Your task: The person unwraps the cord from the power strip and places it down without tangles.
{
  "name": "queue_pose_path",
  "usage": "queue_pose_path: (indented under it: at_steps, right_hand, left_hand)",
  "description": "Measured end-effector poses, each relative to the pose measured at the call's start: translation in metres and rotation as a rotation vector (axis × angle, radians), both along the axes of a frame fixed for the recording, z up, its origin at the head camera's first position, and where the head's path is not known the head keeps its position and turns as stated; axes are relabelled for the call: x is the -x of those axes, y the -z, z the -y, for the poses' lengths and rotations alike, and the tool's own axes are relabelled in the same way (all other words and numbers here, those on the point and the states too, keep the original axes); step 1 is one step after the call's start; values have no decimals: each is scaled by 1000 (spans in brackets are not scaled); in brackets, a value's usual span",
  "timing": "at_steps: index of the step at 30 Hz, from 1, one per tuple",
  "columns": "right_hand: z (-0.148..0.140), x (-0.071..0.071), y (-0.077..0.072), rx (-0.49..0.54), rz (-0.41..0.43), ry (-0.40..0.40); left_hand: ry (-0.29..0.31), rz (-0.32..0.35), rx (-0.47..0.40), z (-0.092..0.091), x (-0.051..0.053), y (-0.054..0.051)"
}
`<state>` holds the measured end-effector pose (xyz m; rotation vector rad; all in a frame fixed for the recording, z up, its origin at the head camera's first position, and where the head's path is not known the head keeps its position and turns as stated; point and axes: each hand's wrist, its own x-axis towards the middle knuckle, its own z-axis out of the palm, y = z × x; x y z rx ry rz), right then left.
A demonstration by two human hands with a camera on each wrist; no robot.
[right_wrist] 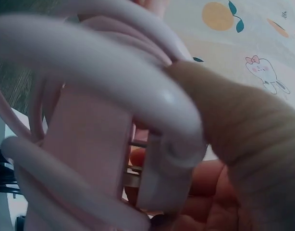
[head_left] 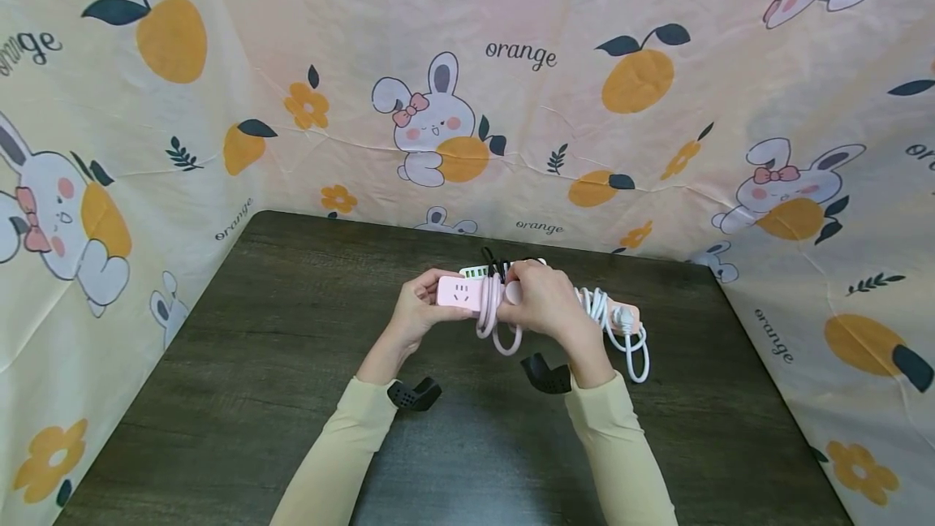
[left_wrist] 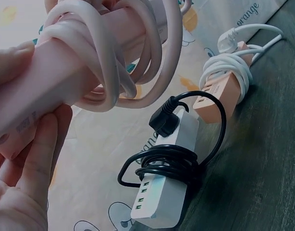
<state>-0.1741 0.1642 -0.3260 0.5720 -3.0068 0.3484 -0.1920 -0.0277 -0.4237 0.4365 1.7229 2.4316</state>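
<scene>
Gripping the pink power strip (head_left: 456, 291) by its socket end with the left hand (head_left: 416, 305), pinching its plug (right_wrist: 162, 185) with the right hand (head_left: 544, 297); held between both. Likely light, rigid, smooth, with springy cord (right_wrist: 90, 55): grasp bare casing.

We see dark table (head_left: 256, 396), cloth (head_left: 351, 23) behind it with bunnies (head_left: 427, 132), oranges (head_left: 171, 39), flowers (head_left: 305, 105). On table we spot white power strip (left_wrist: 162, 199), black cord (left_wrist: 169, 159) wrapped round it. Near it we find peach power strip (left_wrist: 219, 98), white cord (left_wrist: 239, 72) looped round.
</scene>
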Motion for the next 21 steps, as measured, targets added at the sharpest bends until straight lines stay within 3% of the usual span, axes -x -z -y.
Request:
queue_pose_path:
  at_steps: [13,21]
  right_hand:
    - [1,-2,2,112,-45,-18]
    - [-1,-2,4,168,-18,-20]
  left_hand:
    - [-31,4,-12,2,1,1]
    - [-18,-19,-23,3,0,0]
